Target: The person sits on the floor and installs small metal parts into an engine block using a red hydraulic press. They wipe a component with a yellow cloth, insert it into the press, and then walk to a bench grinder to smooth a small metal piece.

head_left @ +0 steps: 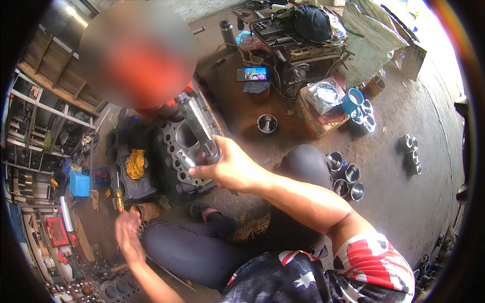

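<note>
My right hand (pixel 230 164) is closed around the lower end of a grey metal connecting rod (pixel 199 121), which it holds tilted above an engine block (pixel 194 177). Round bores and smaller holes show in the block's top face. Lower left, my left hand (pixel 129 232) is slightly blurred, its fingers loosely stretched with nothing visible in them. Just beyond its fingertips is a screwdriver (pixel 119 197) with a yellow handle. Beside that hand stands a rusty cylinder (pixel 147 212). A yellow cloth (pixel 135 164) lies on another dark block (pixel 134 187).
A person in orange (pixel 139 65) is across the block. Several pistons (pixel 348 174) stand right of my knee, and one piston (pixel 267 123) sits farther off. A phone (pixel 252 74), a parts box (pixel 321 113) and a tool-laden bench (pixel 298 45) are beyond. Shelves (pixel 45 126) line the left.
</note>
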The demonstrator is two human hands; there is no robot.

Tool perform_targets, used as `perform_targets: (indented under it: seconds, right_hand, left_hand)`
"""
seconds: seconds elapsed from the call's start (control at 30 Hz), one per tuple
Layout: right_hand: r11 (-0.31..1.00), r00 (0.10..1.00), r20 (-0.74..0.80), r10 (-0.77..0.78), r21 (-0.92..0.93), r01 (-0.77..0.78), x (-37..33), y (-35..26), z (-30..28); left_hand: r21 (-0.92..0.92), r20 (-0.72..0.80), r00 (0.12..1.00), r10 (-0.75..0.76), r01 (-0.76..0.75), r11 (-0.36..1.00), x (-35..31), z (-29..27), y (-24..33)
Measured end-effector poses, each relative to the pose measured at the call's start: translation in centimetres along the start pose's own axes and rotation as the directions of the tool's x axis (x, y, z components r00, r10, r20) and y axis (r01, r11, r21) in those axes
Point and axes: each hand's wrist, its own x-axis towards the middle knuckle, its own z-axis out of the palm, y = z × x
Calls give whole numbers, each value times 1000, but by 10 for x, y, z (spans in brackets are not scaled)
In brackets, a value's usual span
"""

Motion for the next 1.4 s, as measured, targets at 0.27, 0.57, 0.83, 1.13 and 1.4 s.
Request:
perform_targets:
  seconds: [0.27, 0.57, 0.83, 1.13, 1.4]
  right_hand:
    - [964, 985, -104, -134, 216, 154, 6, 10, -1]
    - [997, 983, -176, -55, 42, 64, 1, 10, -23]
    - [996, 982, -186, -31, 71, 44, 5, 16, -20]
    - [973, 977, -212, 16, 228, 34, 19, 36, -14]
    - [981, 978, -206, 29, 195, 12, 21, 43, -9]
  left_hand:
    - [126, 403, 908, -114, 69, 990, 124, 158, 48]
    - [-149, 485, 845, -224, 332, 931, 130, 209, 9]
    - [-201, 343, 939, -19, 93, 975, 134, 210, 20]
    - [-4, 206, 865, 458, -467, 884, 127, 200, 42]
    - [169, 265, 642, 719, -765, 621, 124, 187, 58]
